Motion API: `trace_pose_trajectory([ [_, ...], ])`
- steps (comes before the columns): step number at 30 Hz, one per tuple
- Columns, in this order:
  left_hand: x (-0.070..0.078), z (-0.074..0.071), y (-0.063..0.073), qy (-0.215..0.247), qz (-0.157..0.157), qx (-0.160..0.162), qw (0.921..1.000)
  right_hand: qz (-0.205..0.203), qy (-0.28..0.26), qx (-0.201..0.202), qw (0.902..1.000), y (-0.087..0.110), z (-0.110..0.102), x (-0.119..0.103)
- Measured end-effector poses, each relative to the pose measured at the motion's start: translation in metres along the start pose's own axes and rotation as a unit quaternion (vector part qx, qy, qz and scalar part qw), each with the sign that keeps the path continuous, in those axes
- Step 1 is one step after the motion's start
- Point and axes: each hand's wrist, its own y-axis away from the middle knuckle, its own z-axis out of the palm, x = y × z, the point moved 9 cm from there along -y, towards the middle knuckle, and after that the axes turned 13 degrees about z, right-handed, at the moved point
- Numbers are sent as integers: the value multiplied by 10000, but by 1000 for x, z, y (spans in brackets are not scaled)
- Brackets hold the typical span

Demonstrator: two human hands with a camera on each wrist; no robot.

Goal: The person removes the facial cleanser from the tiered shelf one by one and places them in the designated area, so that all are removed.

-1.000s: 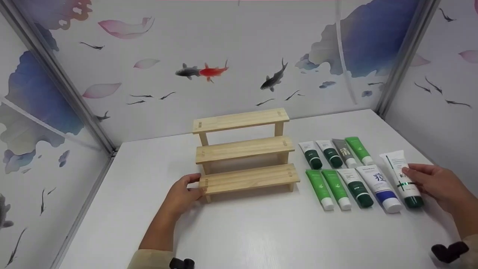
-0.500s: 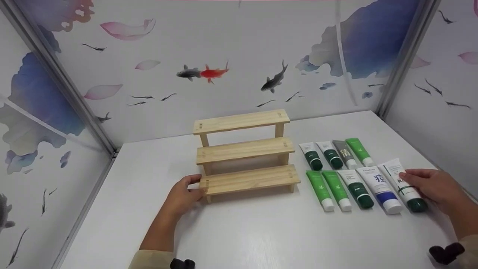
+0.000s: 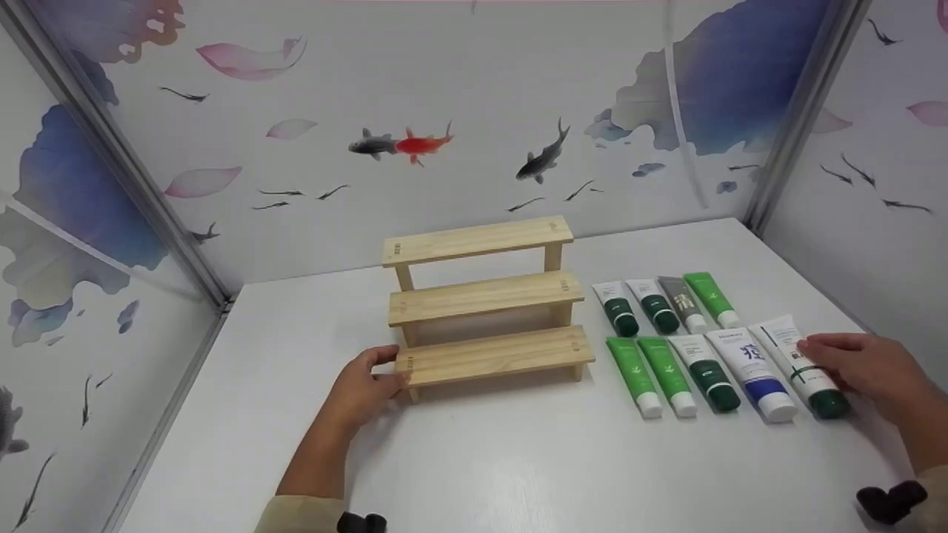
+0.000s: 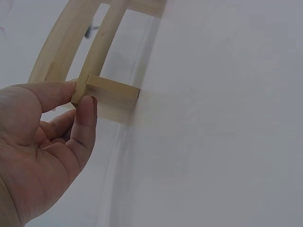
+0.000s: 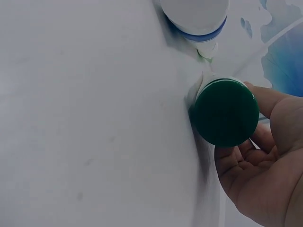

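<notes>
In the head view a three-step wooden rack (image 3: 489,355) stands on the white table. My left hand (image 3: 368,385) pinches the left end of its lowest step; the left wrist view shows thumb and fingers (image 4: 84,125) on either side of the board's end. At the right, my right hand (image 3: 874,370) holds a white tube with a dark green cap (image 3: 800,366) that lies at the right end of the front row. That green cap (image 5: 227,113) faces the right wrist camera, with the thumb and fingers around the tube. Beside it lies a white and blue tube (image 3: 752,374).
Two green tubes (image 3: 633,377) and a white and dark green tube (image 3: 705,374) continue the front row. Behind lie two small white and dark green tubes (image 3: 616,307), a grey tube (image 3: 683,303) and a green tube (image 3: 712,300). Printed wall panels (image 3: 474,89) border the table.
The white tube in my right hand has shifted slightly and tilted to lie parallel with the blue and white tube. My left hand and the rack stay put.
</notes>
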Motion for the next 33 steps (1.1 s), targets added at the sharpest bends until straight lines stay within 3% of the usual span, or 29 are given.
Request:
trace_pose_trajectory([
  [3,-1,0,0,-14,-29,-7,10000,-83,-135,80,9998,4,-4,-1],
  [11,-1,2,-1,132,-43,-10,9999,-646,-541,738,9937,21,-13,-20],
  [16,-2,1,-1,87,-102,-14,9999,-821,-650,830,9910,35,-7,-39],
  [25,-2,0,-1,92,-103,22,9999,-1347,-659,410,9878,68,28,-96],
  [33,-3,0,-1,92,-101,32,9999,-1900,-723,-93,9791,95,69,-145],
])
